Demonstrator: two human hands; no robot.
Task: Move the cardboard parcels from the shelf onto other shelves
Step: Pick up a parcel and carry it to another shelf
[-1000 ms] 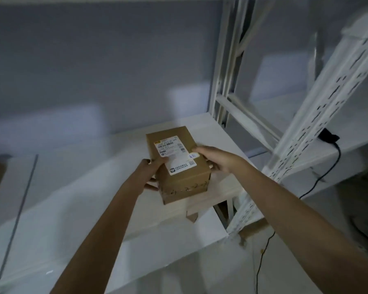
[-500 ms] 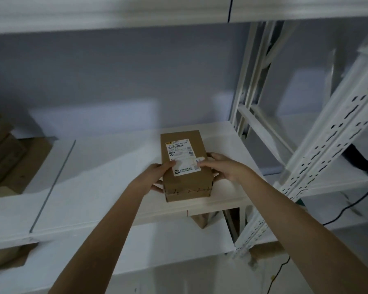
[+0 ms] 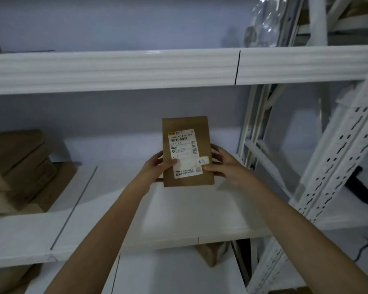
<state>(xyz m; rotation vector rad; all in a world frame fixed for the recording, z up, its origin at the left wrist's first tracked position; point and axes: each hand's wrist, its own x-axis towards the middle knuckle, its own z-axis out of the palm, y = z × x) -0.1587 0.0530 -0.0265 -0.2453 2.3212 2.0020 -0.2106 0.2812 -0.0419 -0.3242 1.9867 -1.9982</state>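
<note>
A white metal shelf [image 3: 200, 219] ran across the middle, with another white shelf [image 3: 136, 68] above it. A stack of cardboard parcels [image 3: 19, 172] sat on the middle shelf at its left end. Below, a lower shelf [image 3: 168, 272] carried one brown parcel [image 3: 210, 253].

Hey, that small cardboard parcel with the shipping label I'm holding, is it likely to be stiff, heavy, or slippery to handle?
The cardboard parcel looks stiff: its edges stay straight between the left hand and right hand. It is probably light, since fingertips alone seem to carry it. The matte cardboard should grip well, though the glossier shipping label may be slicker.
</note>
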